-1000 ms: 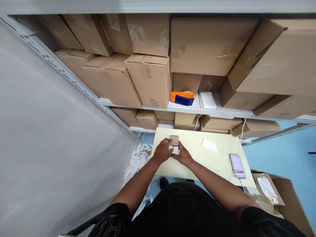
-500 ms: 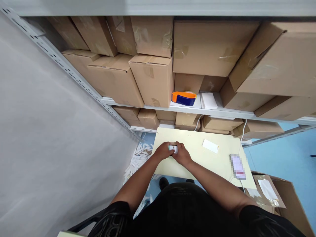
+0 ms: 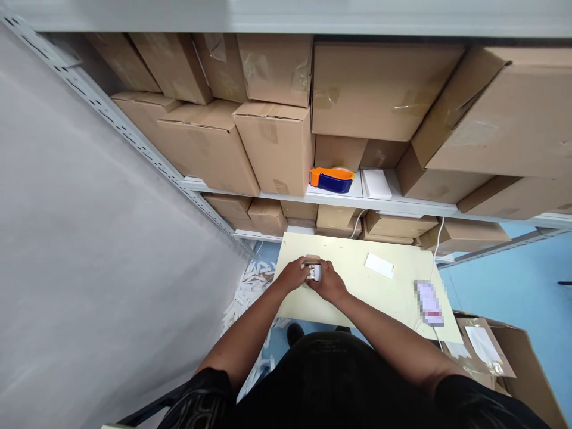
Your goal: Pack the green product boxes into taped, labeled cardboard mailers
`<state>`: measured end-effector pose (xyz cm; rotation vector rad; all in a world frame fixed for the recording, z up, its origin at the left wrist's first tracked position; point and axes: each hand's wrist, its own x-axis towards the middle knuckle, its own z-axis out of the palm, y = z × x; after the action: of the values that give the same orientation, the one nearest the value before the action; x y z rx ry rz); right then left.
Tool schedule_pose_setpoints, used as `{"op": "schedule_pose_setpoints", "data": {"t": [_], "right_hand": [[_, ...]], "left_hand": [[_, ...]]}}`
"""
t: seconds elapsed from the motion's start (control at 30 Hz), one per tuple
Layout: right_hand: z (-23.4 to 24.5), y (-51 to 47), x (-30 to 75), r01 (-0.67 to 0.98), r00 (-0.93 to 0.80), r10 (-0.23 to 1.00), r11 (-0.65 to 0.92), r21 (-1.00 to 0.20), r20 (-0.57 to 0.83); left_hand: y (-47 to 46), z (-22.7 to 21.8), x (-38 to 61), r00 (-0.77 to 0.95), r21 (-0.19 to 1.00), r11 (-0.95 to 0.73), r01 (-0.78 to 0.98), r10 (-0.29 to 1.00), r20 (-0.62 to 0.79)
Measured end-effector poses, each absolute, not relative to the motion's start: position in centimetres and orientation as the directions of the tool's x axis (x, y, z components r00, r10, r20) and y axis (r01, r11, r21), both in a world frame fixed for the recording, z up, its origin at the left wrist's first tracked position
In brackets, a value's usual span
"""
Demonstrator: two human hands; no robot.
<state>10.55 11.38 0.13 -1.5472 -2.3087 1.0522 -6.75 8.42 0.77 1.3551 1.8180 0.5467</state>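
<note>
Both hands meet over the left part of a pale yellow table (image 3: 348, 298). Between them is a small open carton (image 3: 313, 258) with a brown flap at its far side, and a small white item (image 3: 317, 272) shows in it. My left hand (image 3: 292, 275) grips the carton from the left, fingers curled in at its edge. On the other side, my right hand (image 3: 330, 283) closes around the right edge, against the white item. Fingers cover much of both, so the item's exact kind cannot be made out.
A flat white box (image 3: 379, 266) and a blurred-out phone (image 3: 429, 302) with a cable lie on the table. Shelves of cardboard boxes (image 3: 272, 140) rise behind; an orange-and-blue tape dispenser (image 3: 331, 179) sits there. White scraps (image 3: 250, 292) cover the floor at left; an open carton (image 3: 522, 357) stands at right.
The fingers have shifted at the carton; the left thumb has drawn back leftward and the white item looks turned, nearer my right hand. The view has moved slightly.
</note>
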Motion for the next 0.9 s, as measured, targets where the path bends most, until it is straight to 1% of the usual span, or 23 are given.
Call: {"op": "schedule_pose_setpoints", "data": {"t": [0.07, 0.13, 0.17, 0.23, 0.27, 0.3, 0.37, 0.43, 0.5, 0.6, 0.7, 0.77, 0.83, 0.9], "right_hand": [[0.1, 11.7, 10.4, 0.755, -0.425, 0.870, 0.188, -0.629, -0.250], [-0.1, 12.0, 10.6, 0.753, -0.419, 0.873, 0.181, -0.632, -0.249], [-0.4, 12.2, 10.8, 0.743, -0.424, 0.873, 0.185, -0.643, -0.240], [-1.1, 12.4, 11.4, 0.701, -0.441, 0.872, 0.187, -0.689, -0.212], [-1.6, 12.6, 11.8, 0.668, -0.451, 0.868, 0.174, -0.723, -0.207], [-2.1, 12.8, 12.3, 0.633, -0.457, 0.862, 0.142, -0.761, -0.219], [-3.1, 13.0, 13.4, 0.564, -0.459, 0.840, 0.025, -0.825, -0.288], [-3.9, 13.1, 14.2, 0.503, -0.464, 0.813, -0.086, -0.860, -0.352], [-4.6, 13.1, 14.6, 0.467, -0.487, 0.794, -0.115, -0.877, -0.363], [-5.0, 12.7, 14.3, 0.481, -0.546, 0.769, -0.039, -0.876, -0.334], [-4.9, 12.4, 13.6, 0.533, -0.573, 0.771, 0.092, -0.841, -0.279], [-4.6, 12.5, 13.1, 0.566, -0.577, 0.777, 0.160, -0.809, -0.250], [-4.2, 12.7, 12.7, 0.600, -0.573, 0.778, 0.186, -0.778, -0.256], [-3.8, 13.0, 12.4, 0.645, -0.563, 0.773, 0.190, -0.740, -0.293]], "left_hand": [[7.7, 0.2, -7.1, -0.143, 0.764, 0.399, 0.507, 0.913, -0.382], [6.8, -0.5, -7.2, -0.213, 0.768, 0.415, 0.489, 0.910, -0.356], [6.4, -0.8, -7.1, -0.263, 0.762, 0.394, 0.514, 0.918, -0.298], [5.6, -1.1, -6.7, -0.317, 0.719, 0.300, 0.627, 0.941, -0.116], [5.4, -1.1, -6.5, -0.294, 0.680, 0.235, 0.695, 0.955, -0.030], [5.3, -0.8, -6.2, -0.235, 0.636, 0.164, 0.754, 0.972, 0.028], [5.4, -0.1, -5.7, -0.088, 0.569, 0.041, 0.821, 0.995, 0.055], [5.9, 0.9, -5.1, -0.014, 0.539, 0.002, 0.842, 1.000, 0.018], [6.5, 1.7, -4.4, -0.048, 0.505, 0.067, 0.861, 0.998, -0.052], [7.4, 2.5, -3.2, -0.157, 0.420, 0.234, 0.877, 0.965, -0.210], [8.4, 2.9, -2.2, -0.226, 0.331, 0.328, 0.885, 0.923, -0.311], [9.0, 3.1, -1.8, -0.267, 0.294, 0.376, 0.879, 0.898, -0.350], [9.4, 3.2, -1.7, -0.298, 0.286, 0.413, 0.865, 0.880, -0.371], [9.5, 3.4, -1.8, -0.290, 0.298, 0.396, 0.868, 0.893, -0.344]]}}
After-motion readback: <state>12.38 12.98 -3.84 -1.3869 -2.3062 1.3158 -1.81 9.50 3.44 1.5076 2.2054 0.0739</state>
